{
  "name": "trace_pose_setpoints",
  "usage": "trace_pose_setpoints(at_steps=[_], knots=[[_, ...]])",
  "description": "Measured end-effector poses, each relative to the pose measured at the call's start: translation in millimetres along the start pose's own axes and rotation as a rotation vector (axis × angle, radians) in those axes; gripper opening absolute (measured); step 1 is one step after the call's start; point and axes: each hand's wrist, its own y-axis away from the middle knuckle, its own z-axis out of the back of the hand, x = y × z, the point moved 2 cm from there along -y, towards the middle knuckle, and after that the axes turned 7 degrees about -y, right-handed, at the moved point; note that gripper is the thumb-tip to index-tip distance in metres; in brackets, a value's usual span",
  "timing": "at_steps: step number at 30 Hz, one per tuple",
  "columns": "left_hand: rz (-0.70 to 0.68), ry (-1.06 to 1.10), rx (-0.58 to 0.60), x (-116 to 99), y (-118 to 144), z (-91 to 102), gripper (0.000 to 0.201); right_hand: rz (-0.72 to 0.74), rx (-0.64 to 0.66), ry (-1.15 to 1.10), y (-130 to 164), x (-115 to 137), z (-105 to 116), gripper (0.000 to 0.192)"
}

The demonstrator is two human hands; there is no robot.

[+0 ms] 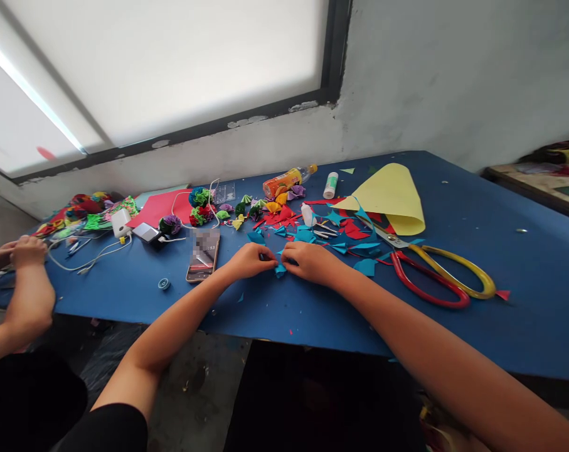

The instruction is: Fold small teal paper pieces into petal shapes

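My left hand point(251, 260) and my right hand point(307, 260) meet over the front middle of the blue table. Between their fingertips is a small piece of blue paper point(280, 270), with the fingers of both hands closed on it. Folded blue paper pieces point(305, 235) lie just beyond my hands, among red paper scraps point(354, 229). A small white glue bottle point(307, 215) stands amid these scraps. To the right rest large scissors point(435, 270) with one red and one yellow handle loop, blades partly apart. Left of my left hand lies a phone point(203, 256).
A yellow paper sheet point(397, 198) curls behind the scissors. A glue stick point(330, 186) and an orange drink bottle point(288, 182) are at the back. Coloured paper flowers point(201, 206), cables and a power bank point(146, 233) lie left. Another person's hands point(27, 251) work at the far left.
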Motion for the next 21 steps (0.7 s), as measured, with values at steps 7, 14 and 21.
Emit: trace_pose_setpoints(at_steps=[7, 14, 21], knots=[[0.015, -0.147, 0.023, -4, 1, -0.2, 0.020, -0.003, 0.021, 0.063, -2, 1, 1, 0.012], [0.023, -0.253, -0.008, -5, 2, -1.2, 0.019, 0.014, 0.076, 0.154, -4, 4, 1, 0.014], [-0.022, -0.354, -0.024, -12, 6, 2.1, 0.012, 0.102, 0.129, 0.302, -6, 16, 2, 0.015]])
